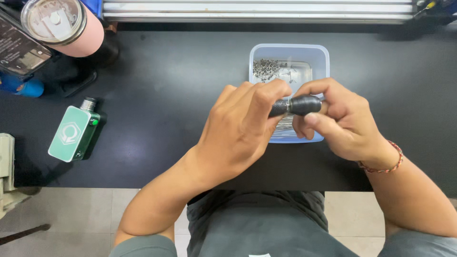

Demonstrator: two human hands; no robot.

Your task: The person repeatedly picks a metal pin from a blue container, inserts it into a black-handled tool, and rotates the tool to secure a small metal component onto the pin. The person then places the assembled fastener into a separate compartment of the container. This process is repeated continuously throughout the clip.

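My left hand (243, 126) and my right hand (340, 121) meet over the black table (157, 95), both gripping one small black cylindrical part (297, 105) with a thin metal ring around its middle. The left fingers cover its left end, while the right thumb and fingers pinch its right end. Directly behind and under the hands stands a clear plastic tub (316, 59) holding several small metal pieces (266, 69). My right wrist wears a red beaded bracelet (388, 166).
A green and white box-shaped device (74, 134) lies at the left. A pink tumbler with a clear lid (64, 24) and a dark phone-like object (19, 47) stand at the back left. A metal rail (257, 12) runs along the far edge.
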